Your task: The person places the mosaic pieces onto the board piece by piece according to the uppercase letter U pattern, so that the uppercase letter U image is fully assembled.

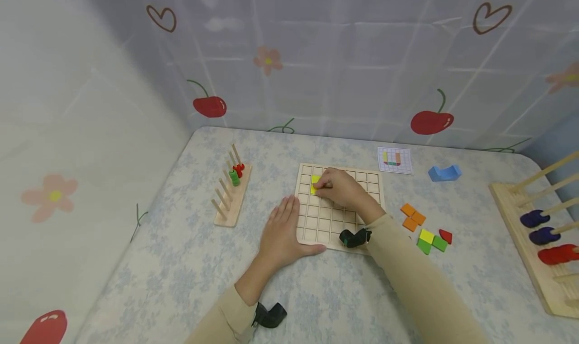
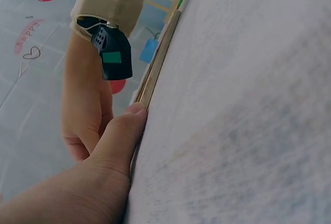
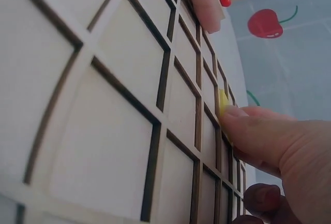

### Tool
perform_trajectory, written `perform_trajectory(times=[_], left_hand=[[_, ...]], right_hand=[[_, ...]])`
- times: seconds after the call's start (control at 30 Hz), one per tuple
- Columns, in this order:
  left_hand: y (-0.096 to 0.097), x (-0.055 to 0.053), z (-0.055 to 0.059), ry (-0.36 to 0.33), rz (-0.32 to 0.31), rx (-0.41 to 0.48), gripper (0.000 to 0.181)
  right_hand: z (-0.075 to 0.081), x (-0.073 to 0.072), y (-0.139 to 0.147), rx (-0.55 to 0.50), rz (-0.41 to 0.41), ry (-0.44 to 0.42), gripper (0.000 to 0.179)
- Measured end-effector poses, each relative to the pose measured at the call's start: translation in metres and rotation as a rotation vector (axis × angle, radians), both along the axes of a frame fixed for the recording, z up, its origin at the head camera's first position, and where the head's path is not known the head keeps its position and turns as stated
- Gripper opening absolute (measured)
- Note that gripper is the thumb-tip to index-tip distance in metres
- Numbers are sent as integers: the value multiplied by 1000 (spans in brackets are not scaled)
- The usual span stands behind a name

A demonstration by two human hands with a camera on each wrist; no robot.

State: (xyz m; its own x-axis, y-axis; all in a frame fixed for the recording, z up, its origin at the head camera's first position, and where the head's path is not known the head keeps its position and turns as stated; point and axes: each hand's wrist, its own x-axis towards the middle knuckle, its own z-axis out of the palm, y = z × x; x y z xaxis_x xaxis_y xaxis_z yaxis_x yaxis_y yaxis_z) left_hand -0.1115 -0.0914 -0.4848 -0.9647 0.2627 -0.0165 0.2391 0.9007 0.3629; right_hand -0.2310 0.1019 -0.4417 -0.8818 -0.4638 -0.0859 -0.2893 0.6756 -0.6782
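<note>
A wooden grid board point(image 1: 312, 222) lies on the table with square cells. My left hand point(image 1: 281, 236) rests at its lower left corner, fingers straight along the left side and thumb against the near edge. In the left wrist view that thumb point(image 2: 121, 131) touches the board's edge. Over the upper left cells, my right hand point(image 1: 341, 188) pinches a yellow tile point(image 3: 223, 100) between thumb and fingers at the grid. Yellow point(image 1: 315, 179) also shows just above the fingertips in the head view; whether it is a separate tile I cannot tell.
Right of the board lie orange tiles point(image 1: 410, 223), green tiles point(image 1: 439, 243), a yellow tile point(image 1: 426, 235) and a red piece point(image 1: 445, 236). Behind them are a pattern card point(image 1: 405, 167) and a blue block point(image 1: 445, 173). Pegged wooden stands point(image 1: 230, 217) point(image 1: 511, 233) flank both sides.
</note>
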Motion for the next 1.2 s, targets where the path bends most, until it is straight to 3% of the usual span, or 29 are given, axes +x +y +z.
perform_trajectory(times=[0.17, 0.43, 0.97, 1.2], left_hand=[[0, 0, 1, 4, 7, 1, 136], [0, -1, 0, -2, 19, 11, 137], [2, -1, -1, 2, 37, 55, 138], [3, -1, 1, 9, 38, 67, 138]], right_hand=[[6, 7, 12, -12, 34, 31, 19], [14, 24, 48, -38, -39, 30, 24], [34, 63, 138, 100, -177, 11, 30], [32, 82, 174, 152, -247, 0, 35]])
